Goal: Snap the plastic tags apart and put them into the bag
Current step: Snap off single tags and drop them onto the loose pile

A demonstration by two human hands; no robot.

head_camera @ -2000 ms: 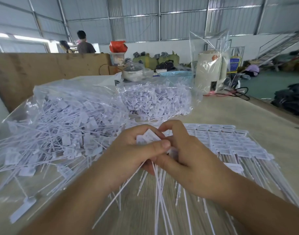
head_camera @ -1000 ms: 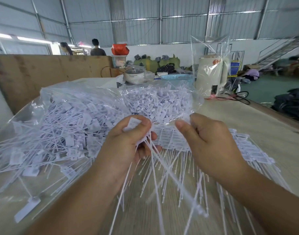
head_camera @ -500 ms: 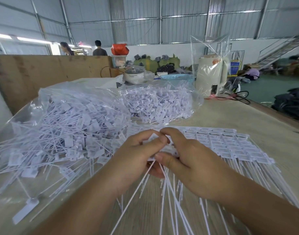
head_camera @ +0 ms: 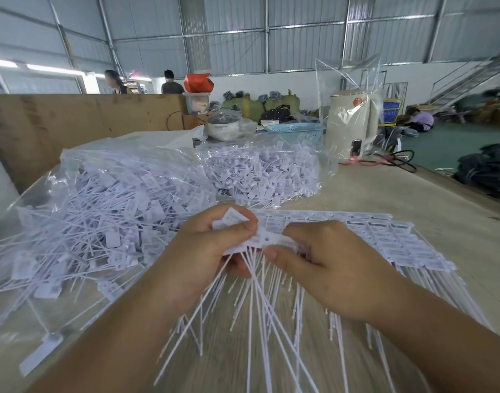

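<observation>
Two hands meet over the middle of the wooden counter (head_camera: pixel 413 199), both pinching the same strip of joined white plastic tags (head_camera: pixel 267 239). Left hand (head_camera: pixel 206 251): thumb and fingers curled around a small bunch of already-separated tag heads, long thin tails fanning down below the grip toward the camera. Right hand (head_camera: pixel 325 259): thumb and fingers curled on the next section of the strip, just right of the left grip, the two nearly touching. A second ago the hands were pulled apart with a tag freed in the left; half a second ago they had closed back together, and now the strip is bent between them. Judgement: one snap just finished and the next is being set up, so the cycle is repeating, nothing bagged from this handful yet.

Beyond and right of the right grip lies the flat sheet of unsnapped white tags (head_camera: pixel 385 239) on the counter, plenty left. Left of the left grip sits the large clear plastic bag (head_camera: pixel 101 211), full of loose white tags, the likely drop target. A second clear bag of tags (head_camera: pixel 260 171) sits beyond both grips. Task looks far from done.
</observation>
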